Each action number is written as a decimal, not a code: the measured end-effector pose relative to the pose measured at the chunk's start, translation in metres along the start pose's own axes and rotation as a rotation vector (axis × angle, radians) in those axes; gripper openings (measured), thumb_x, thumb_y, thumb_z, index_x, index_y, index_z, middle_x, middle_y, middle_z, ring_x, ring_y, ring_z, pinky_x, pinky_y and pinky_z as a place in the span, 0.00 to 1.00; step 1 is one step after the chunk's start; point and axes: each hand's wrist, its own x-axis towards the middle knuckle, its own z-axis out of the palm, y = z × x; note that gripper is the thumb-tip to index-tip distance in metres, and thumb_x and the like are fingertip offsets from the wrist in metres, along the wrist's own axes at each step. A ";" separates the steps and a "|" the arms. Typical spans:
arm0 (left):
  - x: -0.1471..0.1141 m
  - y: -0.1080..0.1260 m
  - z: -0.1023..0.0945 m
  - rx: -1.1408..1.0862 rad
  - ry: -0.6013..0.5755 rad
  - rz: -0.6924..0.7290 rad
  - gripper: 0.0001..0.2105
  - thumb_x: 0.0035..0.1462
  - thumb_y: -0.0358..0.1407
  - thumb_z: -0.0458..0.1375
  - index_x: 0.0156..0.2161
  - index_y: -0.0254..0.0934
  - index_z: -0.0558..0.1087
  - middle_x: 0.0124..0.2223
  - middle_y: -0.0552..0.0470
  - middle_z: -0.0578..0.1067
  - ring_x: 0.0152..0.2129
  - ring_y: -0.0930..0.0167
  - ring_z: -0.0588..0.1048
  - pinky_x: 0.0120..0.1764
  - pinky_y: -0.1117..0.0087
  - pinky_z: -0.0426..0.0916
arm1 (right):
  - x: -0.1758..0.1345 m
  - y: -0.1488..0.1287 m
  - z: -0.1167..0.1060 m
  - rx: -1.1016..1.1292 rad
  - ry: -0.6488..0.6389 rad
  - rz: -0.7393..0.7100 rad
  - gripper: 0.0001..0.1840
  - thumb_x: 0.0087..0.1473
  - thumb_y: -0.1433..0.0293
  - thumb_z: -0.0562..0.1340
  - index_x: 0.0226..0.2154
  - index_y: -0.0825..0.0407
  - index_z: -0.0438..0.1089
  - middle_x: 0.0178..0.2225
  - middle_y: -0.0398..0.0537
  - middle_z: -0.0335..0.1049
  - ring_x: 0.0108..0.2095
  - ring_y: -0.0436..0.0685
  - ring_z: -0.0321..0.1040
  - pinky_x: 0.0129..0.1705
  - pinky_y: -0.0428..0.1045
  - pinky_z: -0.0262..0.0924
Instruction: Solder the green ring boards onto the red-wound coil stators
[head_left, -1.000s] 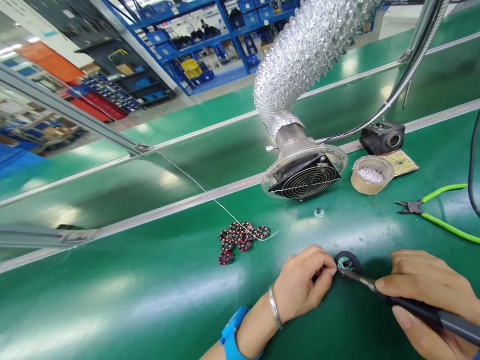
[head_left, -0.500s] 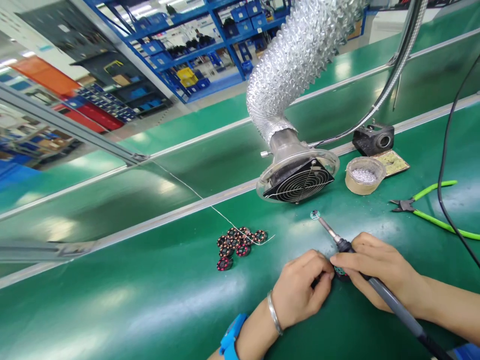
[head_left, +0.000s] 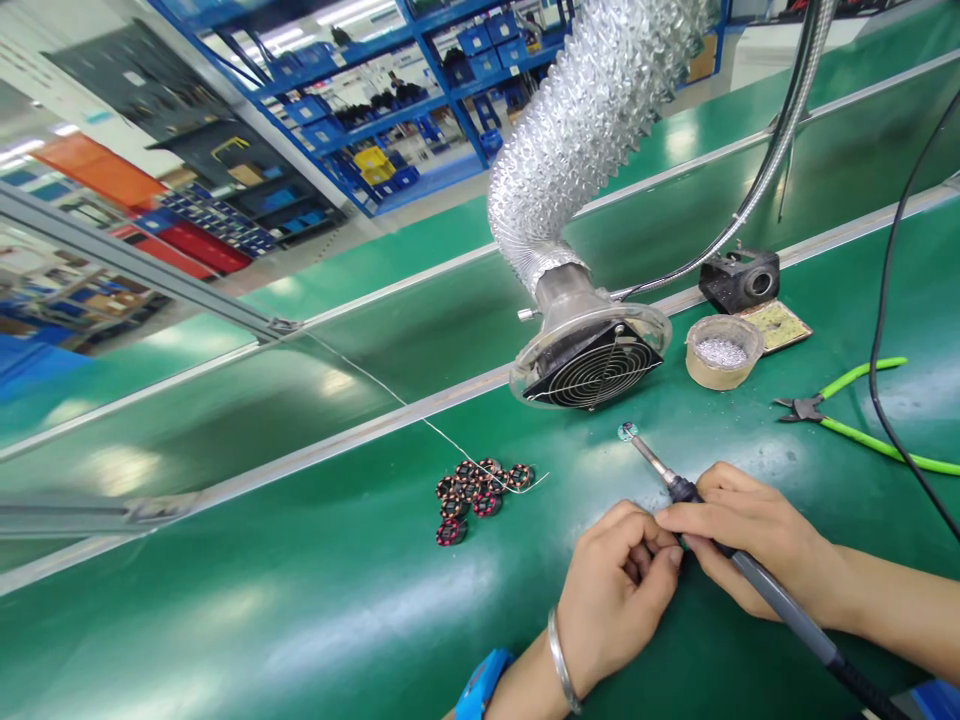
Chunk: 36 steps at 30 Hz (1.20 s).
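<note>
My right hand (head_left: 765, 540) grips a soldering iron (head_left: 784, 608) like a pen. The iron's tip reaches a small round circuit board (head_left: 628, 431) on the green table; whether they touch I cannot tell. My left hand (head_left: 619, 590), with a silver bangle and a blue wristband, is closed in a pinch beside the right fingertips. Its fingers are around a small motor stator with a green board, now almost wholly hidden behind them. More copper-wound stators (head_left: 469, 488) lie in a cluster to the left, with a thin solder wire (head_left: 442, 435) hanging across them.
A fume extractor (head_left: 596, 370) on a silver duct hangs beyond my hands. At the right are a tub of metal bits (head_left: 721, 355), a black iron stand (head_left: 741, 280) with a sponge tray, green-handled cutters (head_left: 840, 412) and a black cable (head_left: 877, 340).
My left hand has turned and shifted slightly right and down, its fingers now covering the stator's green board. The iron and right hand look nearly unchanged; the view has shifted slightly.
</note>
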 end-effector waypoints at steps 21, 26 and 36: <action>-0.002 -0.007 0.000 -0.306 -0.120 -0.422 0.03 0.54 0.31 0.53 0.29 0.36 0.65 0.20 0.58 0.67 0.14 0.78 0.66 0.18 0.79 0.60 | -0.001 -0.003 -0.004 0.016 -0.030 -0.093 0.21 0.55 0.83 0.53 0.51 0.55 0.64 0.26 0.42 0.64 0.26 0.52 0.55 0.33 0.49 0.58; 0.000 -0.003 0.001 -0.277 -0.104 -0.446 0.04 0.52 0.31 0.54 0.28 0.36 0.65 0.20 0.58 0.68 0.14 0.77 0.66 0.17 0.79 0.60 | 0.004 -0.011 -0.025 0.027 0.032 -0.026 0.22 0.56 0.79 0.55 0.54 0.56 0.63 0.26 0.44 0.64 0.25 0.53 0.59 0.30 0.50 0.58; 0.001 0.001 0.001 -0.268 -0.075 -0.460 0.03 0.50 0.28 0.53 0.27 0.35 0.67 0.19 0.58 0.67 0.14 0.77 0.65 0.18 0.78 0.60 | -0.005 -0.026 -0.039 0.189 0.006 0.148 0.10 0.50 0.75 0.54 0.37 0.52 0.67 0.20 0.42 0.59 0.18 0.52 0.58 0.23 0.50 0.54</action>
